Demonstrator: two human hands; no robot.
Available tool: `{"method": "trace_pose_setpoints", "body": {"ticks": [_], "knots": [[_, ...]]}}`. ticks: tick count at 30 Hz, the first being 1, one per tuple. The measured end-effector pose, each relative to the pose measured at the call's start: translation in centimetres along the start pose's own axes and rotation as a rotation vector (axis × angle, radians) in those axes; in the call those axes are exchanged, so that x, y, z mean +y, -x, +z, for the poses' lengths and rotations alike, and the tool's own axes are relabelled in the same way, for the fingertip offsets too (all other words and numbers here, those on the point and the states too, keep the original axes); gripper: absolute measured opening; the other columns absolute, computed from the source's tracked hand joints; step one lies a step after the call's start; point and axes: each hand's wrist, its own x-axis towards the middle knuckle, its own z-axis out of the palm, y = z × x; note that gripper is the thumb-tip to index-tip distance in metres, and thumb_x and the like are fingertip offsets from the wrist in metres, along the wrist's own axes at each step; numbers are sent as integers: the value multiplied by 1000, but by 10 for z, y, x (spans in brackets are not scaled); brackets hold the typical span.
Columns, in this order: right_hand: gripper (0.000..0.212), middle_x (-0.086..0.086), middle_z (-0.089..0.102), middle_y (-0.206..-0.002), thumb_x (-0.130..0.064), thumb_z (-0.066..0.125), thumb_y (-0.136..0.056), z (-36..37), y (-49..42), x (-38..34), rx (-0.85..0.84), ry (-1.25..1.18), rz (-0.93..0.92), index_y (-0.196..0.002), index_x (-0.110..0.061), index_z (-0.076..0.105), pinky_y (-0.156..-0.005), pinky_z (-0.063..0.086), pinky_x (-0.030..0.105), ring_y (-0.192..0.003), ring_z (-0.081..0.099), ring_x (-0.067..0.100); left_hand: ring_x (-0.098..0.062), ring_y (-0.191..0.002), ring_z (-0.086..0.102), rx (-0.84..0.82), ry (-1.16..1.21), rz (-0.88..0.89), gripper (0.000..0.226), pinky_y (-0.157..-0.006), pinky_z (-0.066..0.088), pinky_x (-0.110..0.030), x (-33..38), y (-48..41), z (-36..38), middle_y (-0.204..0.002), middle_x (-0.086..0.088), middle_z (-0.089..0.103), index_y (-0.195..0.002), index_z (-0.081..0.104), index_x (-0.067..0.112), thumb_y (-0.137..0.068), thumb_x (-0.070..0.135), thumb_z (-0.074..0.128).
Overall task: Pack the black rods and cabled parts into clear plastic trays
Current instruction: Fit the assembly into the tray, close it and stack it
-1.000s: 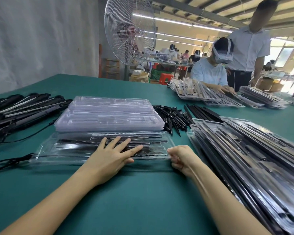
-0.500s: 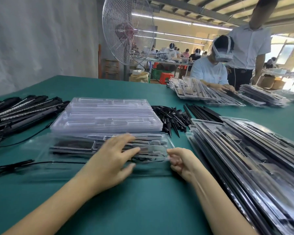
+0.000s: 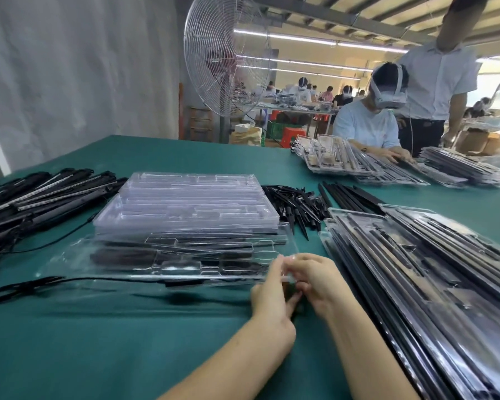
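The left hand (image 3: 270,295) and right hand (image 3: 315,280) meet, touching, at the right end of a filled clear tray (image 3: 168,255) on the green table (image 3: 98,347); both have their fingers curled narrowly round that end and pinch its edge, though blur hides the exact hold; the tray lies lengthwise before the person with dark parts in its compartments, and a black cable (image 3: 70,280) trails out along its near side to the left; just behind it, touching its far edge, sits a stack of empty clear trays (image 3: 185,203); to the right, near the right forearm, a stack of packed trays (image 3: 422,272) runs slantwise; left of the empty stack lies a heap of black cabled parts (image 3: 41,194); right of it a pile of small black spikes (image 3: 295,202), then loose black rods (image 3: 350,194); farther off, more packed trays (image 3: 355,164) lie before a seated person wearing a headset (image 3: 370,122), a standing person (image 3: 439,82) beside them; a pedestal fan (image 3: 227,59) stands behind the table.
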Motion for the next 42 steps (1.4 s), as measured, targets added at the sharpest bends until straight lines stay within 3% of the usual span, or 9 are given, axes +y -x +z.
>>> {"method": "trace_pose_setpoints", "body": {"ticks": [3,7,12,18,22,27,34,39,42], "knots": [[19,3,54,-51,5,58,-84,1,2,-1,37,17,-68,-66,-3,58,-43,37,20,-47,48,12,-19,-53,57,92,69,7,13,-64,52,-33,4,-1,9,-66,-10,62,-86,58,5,-82,11,68],[19,5,57,-56,-2,56,-88,-1,4,-5,13,63,-119,-69,-1,61,-44,42,16,-49,53,13,-17,-56,53,40,20,1,12,-58,49,-28,6,-5,10,-60,-5,59,-73,58,8,-80,10,67],[15,10,59,-56,9,51,-84,-7,6,-9,-89,63,-60,-75,4,62,-48,45,18,-50,58,15,-15,-46,59,-10,-50,6,5,-46,52,-21,6,-13,-1,-62,-9,64,-81,62,3,-80,3,66],[16,11,52,-61,7,57,-80,-4,2,-2,-33,185,-97,-67,-1,61,-59,35,26,-60,46,19,-19,-45,56,18,-32,73,8,-52,57,-27,2,-12,-2,-56,-11,61,-71,63,0,-78,-3,64],[34,4,46,-52,4,55,-79,-5,-1,-2,-70,297,-86,-49,-12,56,-56,30,27,-54,40,17,-16,-43,56,25,-24,87,8,-55,57,-28,0,-9,-2,-49,-7,60,-77,61,-1,-75,1,68],[43,5,54,-54,0,55,-78,-6,-1,-3,-96,357,-63,-39,-16,54,-63,36,33,-66,49,24,-15,-40,58,1,-12,112,20,-68,56,-36,-3,-9,-4,-46,-5,60,-94,56,-3,-81,4,69],[20,13,50,-67,-15,65,-85,-6,-2,-7,-155,396,-20,-70,-5,56,-68,32,37,-72,45,25,-15,-40,57,-35,6,68,32,-51,56,-26,-2,-14,-7,-48,-5,58,-113,56,-4,-88,14,65],[21,18,57,-76,-10,60,-88,0,-5,-7,-61,448,6,-94,9,63,-67,37,34,-72,51,25,-14,-43,56,-8,10,47,14,-52,53,-26,-3,-17,-6,-52,-4,59,-96,60,3,-87,13,65],[8,16,56,-74,-6,57,-88,5,-5,-5,2,454,4,-83,-1,59,-61,36,29,-70,50,22,-13,-43,56,-9,2,38,11,-54,51,-26,-4,-17,-6,-49,-1,60,-78,63,7,-87,12,65]]}}
